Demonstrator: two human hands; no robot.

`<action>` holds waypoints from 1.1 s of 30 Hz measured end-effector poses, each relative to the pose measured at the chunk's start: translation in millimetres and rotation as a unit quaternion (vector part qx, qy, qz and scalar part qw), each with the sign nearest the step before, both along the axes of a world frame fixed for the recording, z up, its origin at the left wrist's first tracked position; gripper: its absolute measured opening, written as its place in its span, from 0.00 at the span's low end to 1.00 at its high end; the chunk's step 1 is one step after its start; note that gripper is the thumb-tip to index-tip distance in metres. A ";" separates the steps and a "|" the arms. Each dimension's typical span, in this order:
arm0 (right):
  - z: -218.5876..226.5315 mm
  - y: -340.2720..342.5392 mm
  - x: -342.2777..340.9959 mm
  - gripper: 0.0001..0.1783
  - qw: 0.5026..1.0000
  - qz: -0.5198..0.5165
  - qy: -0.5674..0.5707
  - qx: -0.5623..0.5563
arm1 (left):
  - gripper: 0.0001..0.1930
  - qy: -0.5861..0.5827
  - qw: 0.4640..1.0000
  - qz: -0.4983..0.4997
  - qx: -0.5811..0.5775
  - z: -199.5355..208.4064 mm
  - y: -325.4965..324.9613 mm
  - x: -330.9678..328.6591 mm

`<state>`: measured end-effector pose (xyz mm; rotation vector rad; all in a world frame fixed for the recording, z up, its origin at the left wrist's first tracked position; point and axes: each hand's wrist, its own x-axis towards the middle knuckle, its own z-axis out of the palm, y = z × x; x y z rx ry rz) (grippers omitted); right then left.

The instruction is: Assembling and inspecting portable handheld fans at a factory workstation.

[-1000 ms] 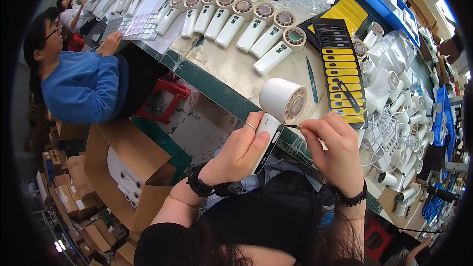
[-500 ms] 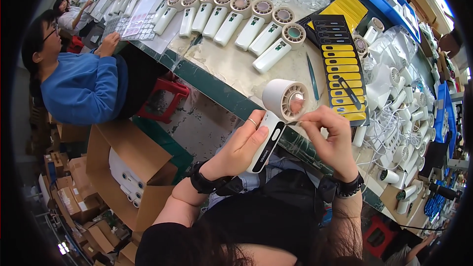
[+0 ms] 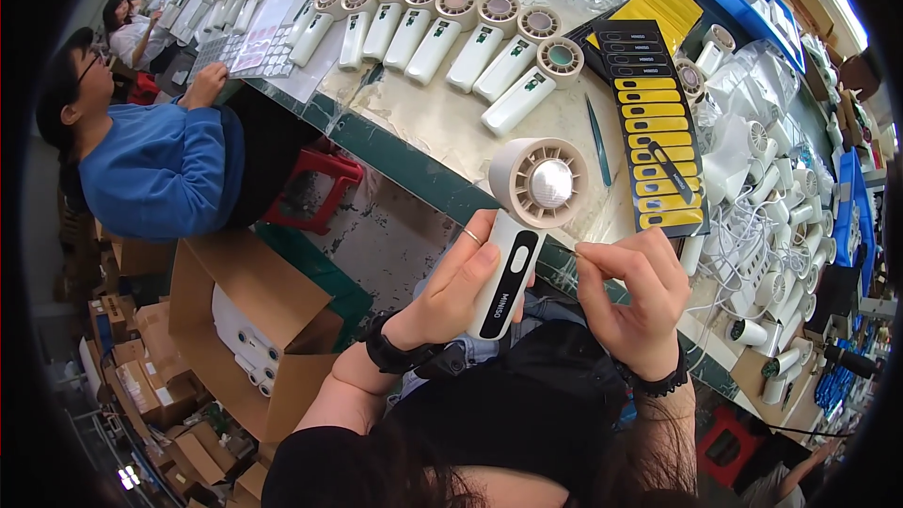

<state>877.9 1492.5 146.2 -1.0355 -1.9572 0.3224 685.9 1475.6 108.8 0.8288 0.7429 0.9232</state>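
Note:
My left hand [image 3: 450, 290] is wrapped round the handle of a white handheld fan [image 3: 506, 243], its round slotted head tipped toward the far side. A shiny silver disc sits in the middle of that head, and a black label with an oval cut-out runs down the handle. To the right of the fan, my right hand [image 3: 640, 296] is pinched, thumb against forefinger, apart from the handle. Whether those fingertips hold anything is too small to tell. Beyond it lie dark tweezers [image 3: 597, 139] and a yellow sheet of black labels [image 3: 656, 132].
White fans [image 3: 513, 103] with exposed green boards lie in rows across the far table [image 3: 414, 118]. More fans and tangled white cables [image 3: 734, 268] crowd the right. An open carton [image 3: 310, 357] stands at lower left, and a person in blue [image 3: 155, 165] sits beyond it.
The fan has turned so its head and label face me more squarely. My right hand has drawn away from the fan, downward.

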 end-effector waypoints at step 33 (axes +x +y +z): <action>12.2 -11.2 -13.2 0.17 0.995 0.003 -0.071 0.070 | 0.24 0.033 0.987 0.042 0.154 -1.5 -7.0 -1.9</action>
